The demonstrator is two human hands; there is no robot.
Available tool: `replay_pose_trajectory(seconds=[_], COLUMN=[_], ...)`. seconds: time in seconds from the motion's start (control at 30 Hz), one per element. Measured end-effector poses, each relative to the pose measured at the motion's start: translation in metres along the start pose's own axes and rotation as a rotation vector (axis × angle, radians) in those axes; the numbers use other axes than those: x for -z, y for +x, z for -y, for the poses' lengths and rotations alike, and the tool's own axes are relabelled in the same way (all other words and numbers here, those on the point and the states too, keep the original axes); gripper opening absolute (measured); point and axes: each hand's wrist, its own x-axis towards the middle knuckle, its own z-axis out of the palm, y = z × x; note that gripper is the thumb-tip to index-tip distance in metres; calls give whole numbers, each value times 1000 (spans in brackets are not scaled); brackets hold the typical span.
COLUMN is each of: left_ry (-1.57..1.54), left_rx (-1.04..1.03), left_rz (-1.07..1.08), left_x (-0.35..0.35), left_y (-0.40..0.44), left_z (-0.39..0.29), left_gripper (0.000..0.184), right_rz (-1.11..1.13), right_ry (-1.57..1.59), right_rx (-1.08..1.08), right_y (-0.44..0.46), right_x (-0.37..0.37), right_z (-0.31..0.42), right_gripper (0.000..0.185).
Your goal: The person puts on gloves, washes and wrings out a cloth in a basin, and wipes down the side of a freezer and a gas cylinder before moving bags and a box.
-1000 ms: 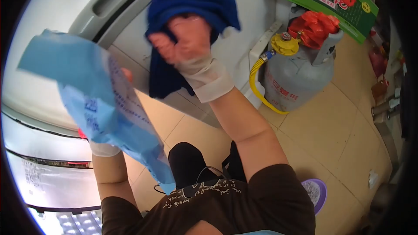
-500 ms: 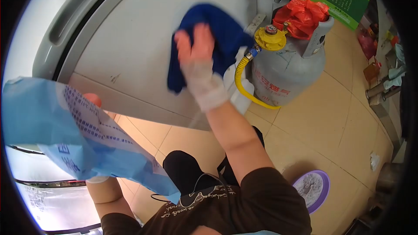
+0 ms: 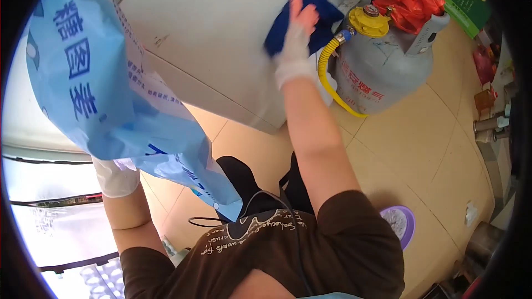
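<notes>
Pressing right hand [image 3: 301,26], fingers extended, onto navy cloth [image 3: 327,17] at whitish panel [image 3: 205,39], just past 12 o'clock; cloth looks light, limp, best held bunched mid-fabric. Left hand [image 3: 116,177] (mostly behind blue printed bag [image 3: 105,72], 10 o'clock): can't tell fingers.

A grey gas cylinder [image 3: 377,69] and a purple basin [image 3: 410,229] stand on tan tiles [image 3: 407,144].

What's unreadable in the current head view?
- Head view: left hand, mostly behind the blue printed packaging; its grip is hidden.
- Head view: right hand, blurred; the blue cloth covers whatever lies beneath.
- Head view: purple basin, partly behind the brown sleeve; contents too small.
- Head view: green box, cut off by the top edge.
</notes>
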Motion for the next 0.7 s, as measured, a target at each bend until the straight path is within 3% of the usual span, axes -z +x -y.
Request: replay_pose_trajectory(seconds=[0.07,0.1,0.17,0.23,0.4,0.47,0.53,0.6,0.63,0.7], left_ry=[12,19,34,41,63,67,64,49,44,50], left_rx=[-8,-4,-4,-4,-5,-4,-10,-29,-37,-36], left_rz=[2,-1,-11,-13,11,25,49,74,88,122], left_x=[2,3,3,5,11,11,7,4,2,-6], left_y=[-3,-8,-15,-21,-17,-5,11,30,36,45], left_z=[-2,-3,0,1,1,5,10,13,14,19], left_gripper=[35,35,35,35,35,36,36,36,36,36], right_rz=[-161,-163,216,237,295,688,124,-67,282,815], right_ry=[-217,-118,150,590,487,95,328,266,24,-360], right_rx=[361,481,653,655,516,-117,-90,-81,-313,-695], right_y=[-81,-137,-198,-202,-182,-159,-138,-131,-162,-196], right_x=[-11,-4,42,22,12,35,8,-40,-15,72], right_z=[8,19,29,2,-18,-13,-47,-131,-131,-66], right_gripper=[51,63,62,64,66,61,55,55,69,70])
